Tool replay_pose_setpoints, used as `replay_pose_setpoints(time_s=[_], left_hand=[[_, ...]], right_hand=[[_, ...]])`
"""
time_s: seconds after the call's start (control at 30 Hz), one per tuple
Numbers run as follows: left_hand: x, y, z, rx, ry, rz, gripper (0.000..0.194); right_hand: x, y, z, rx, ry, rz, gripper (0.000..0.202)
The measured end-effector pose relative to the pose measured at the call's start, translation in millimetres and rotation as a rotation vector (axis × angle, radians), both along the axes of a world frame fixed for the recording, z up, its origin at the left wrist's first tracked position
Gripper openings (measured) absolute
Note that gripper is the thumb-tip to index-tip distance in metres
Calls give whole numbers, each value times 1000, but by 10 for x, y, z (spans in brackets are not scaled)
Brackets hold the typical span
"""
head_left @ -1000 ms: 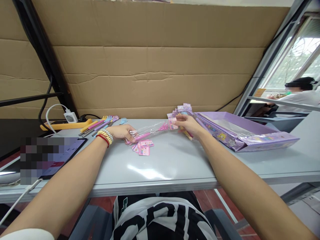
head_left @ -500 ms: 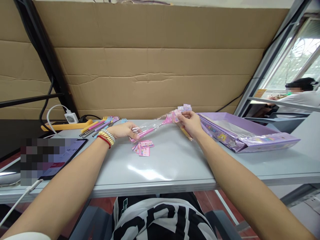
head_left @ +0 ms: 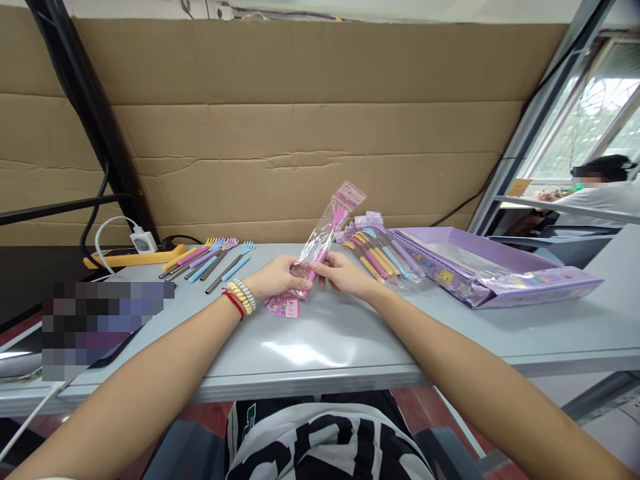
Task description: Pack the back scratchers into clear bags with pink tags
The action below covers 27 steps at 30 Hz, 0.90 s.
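Over the middle of the desk, a pink fork-topped stick (head_left: pixel 321 250) is held inside a clear plastic bag (head_left: pixel 320 233) with a pink printed header. My left hand (head_left: pixel 280 277) is closed on its lower end, thumb on top. From the other side, my right hand (head_left: pixel 343 275) pinches the bag near the stick's lower part. Small pink printed cards (head_left: pixel 285 307) lie under my left hand, partly hidden by it. Left of it, several unbagged fork-topped sticks (head_left: pixel 207 260) in yellow, pink, purple and blue lie side by side. To the right, several bagged sticks (head_left: pixel 383 253) are piled together.
A purple open box (head_left: pixel 470 287) stands at the right, touching the bagged pile. On the left are a tablet-like device (head_left: pixel 115 347), a yellow strip (head_left: pixel 155 255) and a white charger (head_left: pixel 144 240). Cardboard (head_left: pixel 320 127) lines the back. A person (head_left: pixel 600 193) sits beyond the right frame.
The bagged pink stick has come away from the pile and swung more upright. My right hand has moved left and down to its lower part; my left hand has shifted right.
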<state>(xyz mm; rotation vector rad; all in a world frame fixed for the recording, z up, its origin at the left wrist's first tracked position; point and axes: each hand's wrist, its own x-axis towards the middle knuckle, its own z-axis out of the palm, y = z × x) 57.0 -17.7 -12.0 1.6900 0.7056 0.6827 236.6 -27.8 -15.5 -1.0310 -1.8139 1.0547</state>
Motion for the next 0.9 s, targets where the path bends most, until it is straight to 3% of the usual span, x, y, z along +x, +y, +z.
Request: replay_pose_setpoints(time_s=[0.1, 0.2, 0.43, 0.57, 0.63, 0.77, 0.9], left_hand=[[24, -47, 26, 15, 39, -24, 30], [28, -58, 46, 70, 131, 48, 29], [48, -40, -3, 201, 247, 125, 33], [61, -16, -31, 215, 179, 217, 35], [65, -5, -34, 243, 125, 282, 37], [75, 4, -35, 274, 41, 287, 42], [95, -2, -53, 235, -35, 225, 43]], right_hand=[[72, 36, 7, -8, 23, -10, 33], [148, 75, 3, -16, 41, -15, 35], [89, 28, -9, -89, 32, 103, 36], [54, -13, -31, -65, 183, 18, 62], [60, -15, -50, -16, 226, 45, 67], [103, -2, -70, 88, 143, 250, 34], [136, -27, -27, 95, 108, 279, 25]])
